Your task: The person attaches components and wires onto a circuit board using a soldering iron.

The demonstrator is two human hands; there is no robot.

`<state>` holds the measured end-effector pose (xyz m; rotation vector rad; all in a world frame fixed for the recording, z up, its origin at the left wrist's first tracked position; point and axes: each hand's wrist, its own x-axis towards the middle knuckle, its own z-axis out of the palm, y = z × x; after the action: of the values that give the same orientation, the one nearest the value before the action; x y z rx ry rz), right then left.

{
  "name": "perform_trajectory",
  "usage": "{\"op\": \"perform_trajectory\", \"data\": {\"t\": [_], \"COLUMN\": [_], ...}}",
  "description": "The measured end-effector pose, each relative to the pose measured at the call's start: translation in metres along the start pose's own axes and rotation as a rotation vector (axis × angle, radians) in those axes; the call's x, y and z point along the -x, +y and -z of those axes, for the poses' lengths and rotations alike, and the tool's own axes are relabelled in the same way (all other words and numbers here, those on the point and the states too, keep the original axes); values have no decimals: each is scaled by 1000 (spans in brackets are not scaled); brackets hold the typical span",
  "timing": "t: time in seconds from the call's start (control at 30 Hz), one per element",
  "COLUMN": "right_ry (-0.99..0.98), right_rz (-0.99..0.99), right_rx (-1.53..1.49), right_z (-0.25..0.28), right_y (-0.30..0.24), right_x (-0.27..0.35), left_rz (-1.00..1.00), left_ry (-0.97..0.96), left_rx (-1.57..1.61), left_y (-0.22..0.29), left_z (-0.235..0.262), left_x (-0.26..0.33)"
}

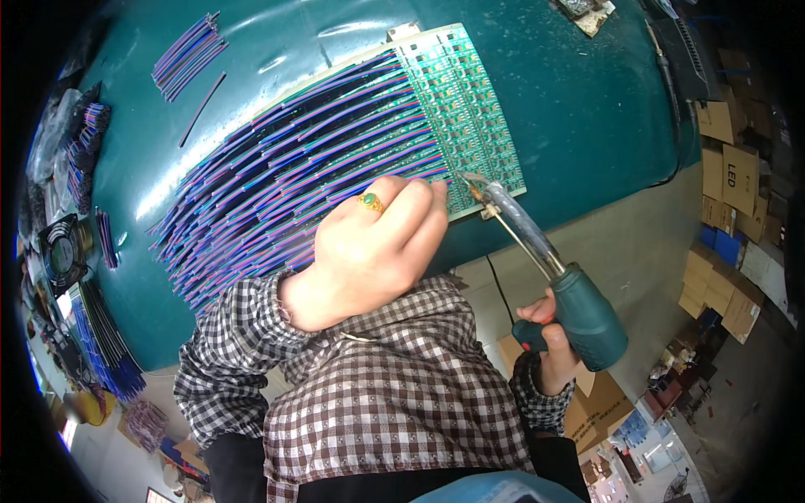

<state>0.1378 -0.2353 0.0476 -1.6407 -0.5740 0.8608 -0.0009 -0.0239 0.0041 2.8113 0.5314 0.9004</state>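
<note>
Left hand [381, 235] comes in from the lower left, back upward, wrist bent over the near rows of wires [285, 159], its fingers curled under and pressed together. From where I stand the fingertips are mostly tucked out of sight, so I can't tell whether a wire is pinched in them; they sit just beside the near edge of the circuit board [466, 101]. Right hand [558, 356] is lower and farther right, thumb and fingers wrapped on one soldering gun [591, 323], whose metal barrel slants up and left. Its tip is right by that same near edge; whether it touches, I can't tell.

One board sheet, divided into many small units, lies flat on one green table [579, 126], right of the wires, which fan out leftward from it in rows too crowded to count. They show blue, red, green and black. One ring [371, 201] with a green stone is on the left hand.

At the table's far left corner lie one wire bundle [189, 57] and, near it, one loose strip [202, 110]. One slimmer bundle [106, 239] sits toward the left edge.
</note>
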Motion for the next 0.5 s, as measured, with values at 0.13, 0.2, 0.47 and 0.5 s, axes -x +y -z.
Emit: {"op": "perform_trajectory", "data": {"t": [0.13,0.2,0.47,0.5], "right_ry": [-8,-3,8,16], "right_rz": [-21,-29,-15,-18], "right_rx": [-19,-31,-11,-2], "right_z": [0,0,-1,-2], "right_y": [0,1,0,-1], "right_x": [0,0,-1,-1], "left_rz": [12,20,-7,-8], "left_ry": [46,3,22,13], "left_rx": [6,16,-11,-7], "left_y": [0,2,0,0], "left_z": [-2,2,-4,-3], "left_x": [-1,-1,1,0]}}
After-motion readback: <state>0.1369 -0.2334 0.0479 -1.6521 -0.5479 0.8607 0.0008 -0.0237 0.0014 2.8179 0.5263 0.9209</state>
